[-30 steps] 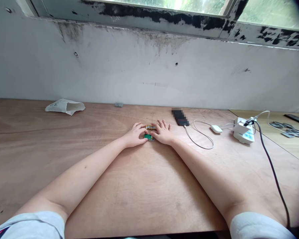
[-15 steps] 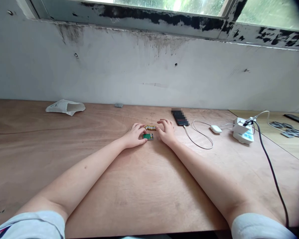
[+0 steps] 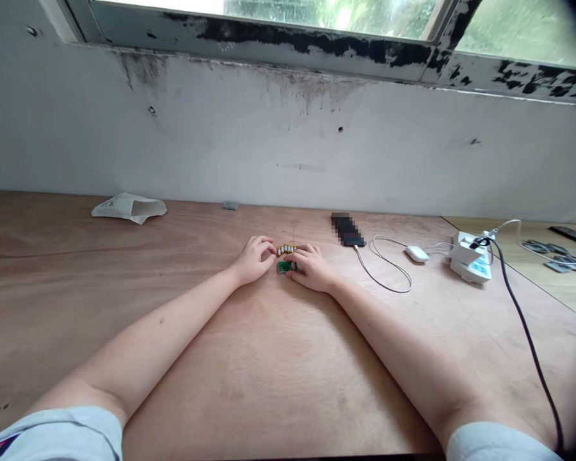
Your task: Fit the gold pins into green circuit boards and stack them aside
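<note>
The brown plywood tabletop (image 3: 182, 237) carries one crumpled white paper bag (image 3: 129, 208), one white power strip (image 3: 470, 259) and one black smartphone (image 3: 349, 230), partly blurred. From here I read two bare hands, both resting on the wood. Compared with the earlier frame, my right hand (image 3: 312, 269) has moved inward; its curled fingers (image 3: 300, 253) now reach the one small green circuit board (image 3: 283, 267), though I cannot tell whether they grip it. My left hand (image 3: 254, 259) sits just left of the board, fingers loosely curled and empty. One row of small gold cylinders (image 3: 286, 250), too small to count, lies between the hands, just above the board.
</note>
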### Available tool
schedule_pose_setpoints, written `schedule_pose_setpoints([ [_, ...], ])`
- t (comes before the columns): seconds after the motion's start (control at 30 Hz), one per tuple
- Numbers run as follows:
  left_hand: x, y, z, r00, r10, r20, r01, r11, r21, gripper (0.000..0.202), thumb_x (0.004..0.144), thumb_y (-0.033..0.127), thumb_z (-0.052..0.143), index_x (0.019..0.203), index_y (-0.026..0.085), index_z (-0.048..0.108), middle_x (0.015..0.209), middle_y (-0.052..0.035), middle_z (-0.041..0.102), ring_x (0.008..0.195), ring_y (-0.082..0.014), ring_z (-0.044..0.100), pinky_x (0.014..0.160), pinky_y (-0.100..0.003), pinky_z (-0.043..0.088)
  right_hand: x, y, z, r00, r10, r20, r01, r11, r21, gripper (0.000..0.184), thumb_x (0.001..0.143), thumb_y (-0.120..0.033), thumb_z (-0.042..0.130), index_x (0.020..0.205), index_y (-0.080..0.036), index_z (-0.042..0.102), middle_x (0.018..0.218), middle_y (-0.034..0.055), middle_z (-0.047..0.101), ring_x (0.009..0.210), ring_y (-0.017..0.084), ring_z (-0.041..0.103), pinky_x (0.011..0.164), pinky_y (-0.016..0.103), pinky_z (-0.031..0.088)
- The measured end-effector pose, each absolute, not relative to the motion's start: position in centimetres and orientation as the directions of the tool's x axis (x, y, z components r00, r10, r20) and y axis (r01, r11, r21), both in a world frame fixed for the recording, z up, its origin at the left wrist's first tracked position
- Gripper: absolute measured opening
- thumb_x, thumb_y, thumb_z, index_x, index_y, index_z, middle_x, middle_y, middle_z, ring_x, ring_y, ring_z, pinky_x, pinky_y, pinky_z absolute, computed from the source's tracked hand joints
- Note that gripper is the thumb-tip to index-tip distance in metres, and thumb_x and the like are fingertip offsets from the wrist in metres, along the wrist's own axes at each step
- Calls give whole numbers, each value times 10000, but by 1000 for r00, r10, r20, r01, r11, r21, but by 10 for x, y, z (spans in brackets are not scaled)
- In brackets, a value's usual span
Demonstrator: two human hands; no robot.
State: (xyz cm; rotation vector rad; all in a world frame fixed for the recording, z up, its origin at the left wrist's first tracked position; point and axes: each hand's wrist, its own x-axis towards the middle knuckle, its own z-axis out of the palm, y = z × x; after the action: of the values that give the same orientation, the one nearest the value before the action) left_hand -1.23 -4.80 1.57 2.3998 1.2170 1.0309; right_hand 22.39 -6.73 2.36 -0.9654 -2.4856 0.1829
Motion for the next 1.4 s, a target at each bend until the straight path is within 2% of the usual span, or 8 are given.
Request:
schedule_pose_setpoints([
  [0.17,-14,-39,12,278,832,479,626,-535,567,118,880,242,551,844,195,654,1064,-78,652,1118,-245,557,1037,-433,428,237,-62,24,-629,684,368,607,729,-317,340,831,-263,657,1170,-266,642,1121,53,661,1139,263,498,1003,441,368],
  [0.4,-16,-39,13,270,836,478,655,-523,545,134,881,249,533,854,189,651,1052,-83,653,1086,-242,571,1015,-427,437,245,-61,25,-627,708,325,629,706,-325,353,738,-232,642,1091,-222,644,1032,67,634,1068,256,500,948,403,396],
  [0.73,-58,-34,9,314,810,495,823,-492,284,164,869,251,507,908,184,651,1055,-106,632,1082,-273,545,997,-433,429,261,-71,25,-589,748,307,666,664,-341,413,730,-195,611,1141,-207,642,1090,84,627,1094,265,494,964,408,404],
  [0.93,-140,-40,22,101,913,395,986,-144,81,289,880,301,453,1041,146,636,1137,-147,618,1101,-315,534,947,-445,435,262,-69,21,-563,752,344,670,659,-343,421,717,-166,583,1133,-196,643,1111,84,619,1109,255,495,973,401,402],
  [1.03,-208,-55,31,-100,939,329,993,116,-31,422,885,356,437,1196,100,564,1243,-202,570,1162,-368,490,941,-518,419,262,-66,20,-552,752,360,664,657,-355,434,716,-164,575,1145,-199,636,1150,83,610,1131,255,492,978,401,396],
  [1.2,-321,-87,41,-645,722,251,738,674,-41,639,809,467,473,1332,104,423,1457,-256,408,1346,-420,316,966,-579,365,262,-62,20,-530,751,394,639,659,-398,428,753,-186,569,1179,-190,609,1154,78,623,1124,248,504,992,399,396],
  [1.3,-361,-99,43,-754,642,138,649,761,7,707,789,508,413,1395,146,380,1553,-254,263,1426,-453,191,988,-587,347,262,-61,20,-463,787,407,657,613,-438,302,876,-249,512,1155,-194,614,1160,74,631,1121,238,511,998,396,400],
  [1.4,-372,-101,45,-737,676,-6,676,737,23,698,786,531,338,1395,197,402,1536,-224,302,1356,-452,320,976,-588,355,259,-61,21,-418,819,394,699,567,-436,309,995,-356,402,1139,-207,631,1165,79,632,1116,233,518,1009,400,397],
])
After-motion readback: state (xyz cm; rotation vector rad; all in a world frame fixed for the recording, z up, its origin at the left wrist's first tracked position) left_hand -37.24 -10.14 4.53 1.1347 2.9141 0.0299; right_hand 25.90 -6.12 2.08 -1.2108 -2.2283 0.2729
